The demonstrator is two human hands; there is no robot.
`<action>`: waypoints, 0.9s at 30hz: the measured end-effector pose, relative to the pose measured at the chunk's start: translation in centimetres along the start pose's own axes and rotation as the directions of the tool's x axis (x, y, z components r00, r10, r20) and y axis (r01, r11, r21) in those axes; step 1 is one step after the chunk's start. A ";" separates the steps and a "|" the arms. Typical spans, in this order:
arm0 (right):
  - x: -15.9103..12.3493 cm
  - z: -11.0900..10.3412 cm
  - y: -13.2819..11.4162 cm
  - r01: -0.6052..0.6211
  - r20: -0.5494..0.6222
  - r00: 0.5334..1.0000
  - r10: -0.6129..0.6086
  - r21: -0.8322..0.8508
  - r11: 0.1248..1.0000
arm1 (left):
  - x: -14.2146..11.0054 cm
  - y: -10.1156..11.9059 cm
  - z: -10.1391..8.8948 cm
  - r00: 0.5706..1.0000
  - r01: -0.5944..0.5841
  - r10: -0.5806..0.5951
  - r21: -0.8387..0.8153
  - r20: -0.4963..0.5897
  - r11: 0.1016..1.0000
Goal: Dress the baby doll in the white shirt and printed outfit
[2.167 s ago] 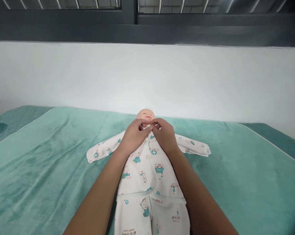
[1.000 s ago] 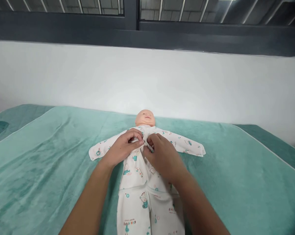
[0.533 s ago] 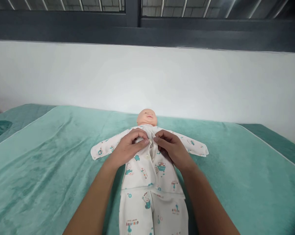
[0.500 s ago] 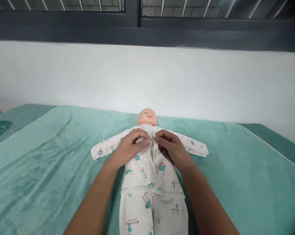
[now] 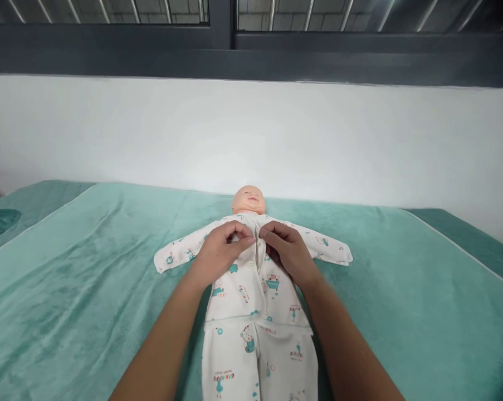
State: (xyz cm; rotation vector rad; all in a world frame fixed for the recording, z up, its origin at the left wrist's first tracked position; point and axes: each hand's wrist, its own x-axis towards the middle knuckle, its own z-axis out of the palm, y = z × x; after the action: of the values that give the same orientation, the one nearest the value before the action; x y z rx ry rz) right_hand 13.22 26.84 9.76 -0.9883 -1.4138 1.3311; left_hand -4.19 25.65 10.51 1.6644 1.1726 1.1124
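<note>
A baby doll (image 5: 248, 199) lies on its back, head toward the wall, dressed in a white printed baby shirt (image 5: 243, 289) and matching trousers (image 5: 234, 362). The shirt's sleeves stretch out to both sides. At the upper chest, my left hand (image 5: 226, 248) pinches one edge of the shirt's front opening between thumb and fingers. Just across from it, my right hand (image 5: 287, 248) pinches the other edge. The fingertips are close together over the placket, and a small gap shows between the edges below them. Any fastener under the fingertips is hidden.
A green plush blanket (image 5: 88, 278) covers the bed under the doll, with light wrinkles on the left. Behind it rises a white wall (image 5: 251, 133), topped by a dark window frame (image 5: 109, 50) with metal bars beyond.
My right hand has come slightly closer to my left, and the gap in the shirt front has narrowed. The view has shifted a little; the doll lies as before.
</note>
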 end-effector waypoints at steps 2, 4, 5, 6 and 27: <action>0.0 0.0 0.1 0.026 0.009 1.000 -0.026 -0.008 1.000 | -0.1 0.2 0.1 0.997 0.077 -0.079 -0.073 -0.027 0.994; 0.0 -0.1 0.3 0.044 0.022 0.999 -0.044 -0.019 0.999 | -0.2 0.3 0.3 0.993 0.103 -0.108 -0.113 -0.044 0.988; 0.0 -0.2 0.3 0.051 0.025 0.998 -0.050 -0.022 0.998 | -0.2 0.4 0.4 0.992 0.106 -0.113 -0.126 -0.048 0.986; 0.0 -0.2 0.4 0.054 0.026 0.998 -0.054 -0.026 0.998 | -0.2 0.4 0.4 0.992 0.108 -0.116 -0.138 -0.051 0.985; 0.1 0.0 0.3 0.225 0.092 0.972 -0.217 -0.083 0.971 | 0.1 -0.1 0.3 0.985 0.138 -0.156 -0.194 -0.077 0.971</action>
State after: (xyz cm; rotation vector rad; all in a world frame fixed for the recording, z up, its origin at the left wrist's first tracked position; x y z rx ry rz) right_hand 13.20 26.95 9.44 -0.8151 -1.6107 1.1614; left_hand -3.93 25.79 10.34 1.3731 1.1891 1.1769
